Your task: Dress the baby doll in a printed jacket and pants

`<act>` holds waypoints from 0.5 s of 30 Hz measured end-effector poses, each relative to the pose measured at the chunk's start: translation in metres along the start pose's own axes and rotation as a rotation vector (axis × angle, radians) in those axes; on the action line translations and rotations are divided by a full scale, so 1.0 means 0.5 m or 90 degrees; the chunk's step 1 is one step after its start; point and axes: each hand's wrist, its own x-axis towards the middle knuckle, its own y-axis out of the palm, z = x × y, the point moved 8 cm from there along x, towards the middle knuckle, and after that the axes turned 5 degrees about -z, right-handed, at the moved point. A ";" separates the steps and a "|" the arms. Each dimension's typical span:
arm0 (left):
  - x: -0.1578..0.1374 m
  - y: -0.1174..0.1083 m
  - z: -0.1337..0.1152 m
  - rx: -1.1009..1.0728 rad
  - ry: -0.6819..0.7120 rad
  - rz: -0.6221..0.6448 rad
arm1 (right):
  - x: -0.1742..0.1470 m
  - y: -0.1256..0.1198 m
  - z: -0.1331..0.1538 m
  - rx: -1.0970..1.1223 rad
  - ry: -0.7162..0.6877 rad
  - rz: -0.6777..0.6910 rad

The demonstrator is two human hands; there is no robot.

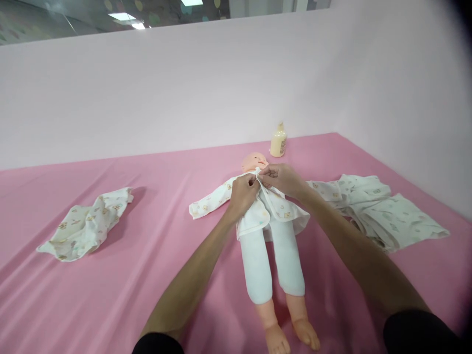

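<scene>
On its back lies a baby doll, feet toward me, dressed in a white printed baby jacket over a white cloth body and legs. The jacket's front edges part below the chest, and one sleeve stretches out to the left. My left hand pinches the jacket's edge near the collar. Close beside it, my right hand pinches the opposite edge at the upper chest. Any fastener between the fingertips is too small to make out. The hands partly cover the doll's chest.
A crumpled printed cloth lies to the left. White patterned baby clothes are heaped to the right, partly behind my right forearm. A cream pump bottle stands beyond the doll's head. Pink sheeting covers the surface, bordered by a white wall.
</scene>
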 end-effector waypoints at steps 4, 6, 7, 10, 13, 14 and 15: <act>0.002 0.001 0.012 -0.076 -0.079 0.073 | -0.004 -0.002 0.015 -0.072 -0.037 -0.030; 0.002 0.000 0.019 -0.112 -0.133 0.103 | -0.006 -0.002 0.020 -0.080 -0.051 -0.033; 0.002 0.000 0.021 -0.132 -0.154 0.117 | -0.007 -0.001 0.021 -0.082 -0.054 -0.029; 0.003 0.000 0.023 -0.180 -0.180 0.144 | -0.008 0.001 0.021 -0.087 -0.053 -0.011; 0.003 0.001 0.026 -0.182 -0.170 0.154 | -0.007 0.000 0.019 -0.095 -0.049 -0.003; 0.003 0.002 0.027 -0.178 -0.165 0.158 | -0.006 -0.001 0.019 -0.099 -0.050 -0.003; 0.003 0.002 0.029 -0.175 -0.161 0.160 | -0.006 -0.001 0.018 -0.104 -0.052 -0.002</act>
